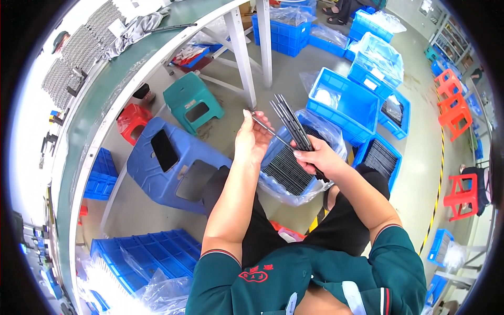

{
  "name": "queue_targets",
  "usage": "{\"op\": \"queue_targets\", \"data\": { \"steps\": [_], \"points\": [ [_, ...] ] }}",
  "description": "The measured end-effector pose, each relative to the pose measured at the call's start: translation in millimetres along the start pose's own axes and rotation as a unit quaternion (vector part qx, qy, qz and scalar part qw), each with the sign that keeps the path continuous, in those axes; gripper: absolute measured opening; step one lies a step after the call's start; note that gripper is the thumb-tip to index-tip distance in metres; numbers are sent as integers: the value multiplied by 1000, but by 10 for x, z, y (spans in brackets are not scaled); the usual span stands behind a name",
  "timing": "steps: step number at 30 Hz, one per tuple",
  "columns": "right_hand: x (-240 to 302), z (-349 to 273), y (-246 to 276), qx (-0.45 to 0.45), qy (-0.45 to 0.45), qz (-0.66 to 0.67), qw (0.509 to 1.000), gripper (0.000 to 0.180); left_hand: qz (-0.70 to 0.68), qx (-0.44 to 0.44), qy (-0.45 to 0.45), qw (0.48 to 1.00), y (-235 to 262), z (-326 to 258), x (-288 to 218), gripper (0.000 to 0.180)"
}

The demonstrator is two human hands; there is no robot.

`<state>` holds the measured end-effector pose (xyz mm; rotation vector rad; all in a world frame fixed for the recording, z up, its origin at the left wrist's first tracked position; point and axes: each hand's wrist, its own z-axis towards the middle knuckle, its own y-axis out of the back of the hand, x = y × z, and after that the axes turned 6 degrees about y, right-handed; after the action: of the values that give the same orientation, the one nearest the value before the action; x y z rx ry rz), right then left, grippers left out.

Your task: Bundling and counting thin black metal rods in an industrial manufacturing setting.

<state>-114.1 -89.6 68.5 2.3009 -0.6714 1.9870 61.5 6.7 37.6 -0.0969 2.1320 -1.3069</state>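
Observation:
A bundle of thin black rods stands tilted in my right hand, whose fingers are wrapped round its lower part. My left hand pinches the upper end of a single dark rod between thumb and fingers. That rod slants down toward my right hand, where its lower end meets the bundle. Below both hands is a bin lined with clear plastic, filled with rows of similar dark rods. What exactly the rods are, I cannot make out.
Blue crates stand at the right, one holding more dark rods. A blue stool and a green stool are at the left, beside a long green-topped bench. Stacked blue crates sit at lower left.

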Motion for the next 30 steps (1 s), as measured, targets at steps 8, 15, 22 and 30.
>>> {"op": "queue_targets", "data": {
  "steps": [8,15,22,30],
  "points": [
    [-18,57,-23,-19,-6,0,1000,22,10,-11,-25,1000,-3,37,49,31],
    [-40,125,23,-23,13,93,995,21,120,-25,-67,990,-120,20,113,30],
    [-3,139,1,-53,-15,175,983,19,211,24,-84,974,-145,-45,396,29],
    [-141,346,97,-155,57,-24,986,14,196,-25,-36,980,-127,-37,428,27]
  ]
}}
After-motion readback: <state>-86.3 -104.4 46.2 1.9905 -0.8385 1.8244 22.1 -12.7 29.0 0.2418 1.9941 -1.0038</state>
